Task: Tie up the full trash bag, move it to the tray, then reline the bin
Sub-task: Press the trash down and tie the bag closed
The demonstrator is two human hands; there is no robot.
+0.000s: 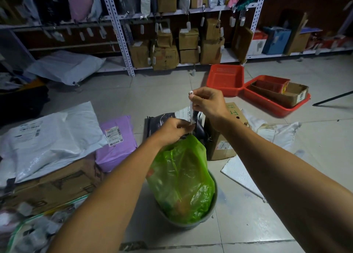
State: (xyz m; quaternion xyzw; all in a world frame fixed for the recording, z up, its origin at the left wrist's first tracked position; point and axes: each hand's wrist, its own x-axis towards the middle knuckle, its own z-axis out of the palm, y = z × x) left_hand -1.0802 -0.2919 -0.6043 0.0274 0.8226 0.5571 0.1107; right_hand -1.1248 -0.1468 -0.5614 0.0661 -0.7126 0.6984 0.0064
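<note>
Several parcels crowd the pale tiled floor at the left: a white poly mailer, a purple mailer with a printed label, and a flattened cardboard box just in front of them. Behind runs white slotted metal shelving, its lowest shelf stacked with brown cartons and hung with small tags. In the middle, the left hand grips the gathered neck of the green trash bag, which bulges up out of the grey bin and still sits inside it. Just above, the right hand pinches a thin white tie strip between thumb and fingers, the strip running down to the left hand. Beyond the hands lie a black mailer and an upright cardboard box. Farther right, well apart from the bin, two red trays rest on the tiles touching each other; the right one holds an open cardboard box. White wrapping lies crumpled near the right forearm
</note>
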